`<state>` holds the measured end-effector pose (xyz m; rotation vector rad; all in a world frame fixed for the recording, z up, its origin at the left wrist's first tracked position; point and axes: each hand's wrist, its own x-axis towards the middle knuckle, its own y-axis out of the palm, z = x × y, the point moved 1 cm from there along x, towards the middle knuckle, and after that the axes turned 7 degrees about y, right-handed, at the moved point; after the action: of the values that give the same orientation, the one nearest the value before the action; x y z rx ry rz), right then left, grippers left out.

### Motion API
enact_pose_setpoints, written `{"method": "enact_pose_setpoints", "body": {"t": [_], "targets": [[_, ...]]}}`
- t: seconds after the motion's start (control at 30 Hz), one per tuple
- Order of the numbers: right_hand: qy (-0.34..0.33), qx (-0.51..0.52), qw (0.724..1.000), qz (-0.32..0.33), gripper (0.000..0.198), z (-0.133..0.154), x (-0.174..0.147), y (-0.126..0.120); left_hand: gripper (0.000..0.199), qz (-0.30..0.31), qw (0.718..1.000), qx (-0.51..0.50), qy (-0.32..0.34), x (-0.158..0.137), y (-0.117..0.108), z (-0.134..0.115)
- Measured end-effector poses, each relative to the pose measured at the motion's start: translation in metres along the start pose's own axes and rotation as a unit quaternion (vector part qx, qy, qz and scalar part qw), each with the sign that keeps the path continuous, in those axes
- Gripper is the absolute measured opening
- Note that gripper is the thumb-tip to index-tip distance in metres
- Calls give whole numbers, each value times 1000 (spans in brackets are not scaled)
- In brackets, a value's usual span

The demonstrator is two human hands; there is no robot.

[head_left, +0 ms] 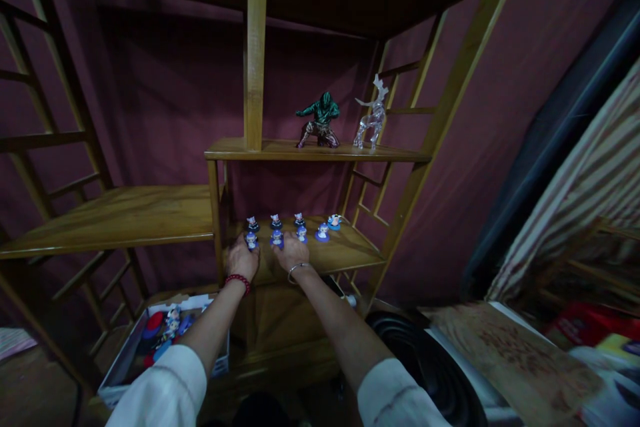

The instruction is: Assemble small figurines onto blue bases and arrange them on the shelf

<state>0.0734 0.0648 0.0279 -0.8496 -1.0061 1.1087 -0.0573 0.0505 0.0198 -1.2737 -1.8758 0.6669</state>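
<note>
My left hand (243, 260), with a red bead bracelet at the wrist, closes around a small purple-based figurine (251, 239) at the left end of the front row. Beside it, my right hand (293, 253) has its fingers at another purple-based figurine (277, 237); a bangle circles that wrist. Further right in this row stand a third figurine (301, 234) and a fourth figurine (323, 232). Behind them runs a back row of dark-based figurines, one being a pink-headed figurine (275, 221), with a blue-based figurine (335, 221) at its right end. All rest on the lower wooden shelf (345, 250).
Above, the upper shelf (280, 150) carries a green crouching figure (320, 120) and a clear deer statuette (373, 117). A white box (113, 373) of more figurines sits lower left. Black coiled hose (425, 367) lies lower right. A wooden post (215, 213) borders the left side.
</note>
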Motion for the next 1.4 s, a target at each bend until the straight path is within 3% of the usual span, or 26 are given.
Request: {"method": "enact_pose_setpoints", "body": {"t": [0.53, 0.8, 1.4], "targets": [[-2, 0, 1000, -22, 29, -3, 1, 5, 40, -14, 999, 24, 17, 0, -2, -1], [0, 3, 1000, -21, 29, -3, -2, 5, 50, -14, 999, 33, 37, 1, 1, -1], [-10, 9, 1000, -28, 25, -5, -3, 6, 44, -13, 998, 26, 49, 0, 1, 1]]}}
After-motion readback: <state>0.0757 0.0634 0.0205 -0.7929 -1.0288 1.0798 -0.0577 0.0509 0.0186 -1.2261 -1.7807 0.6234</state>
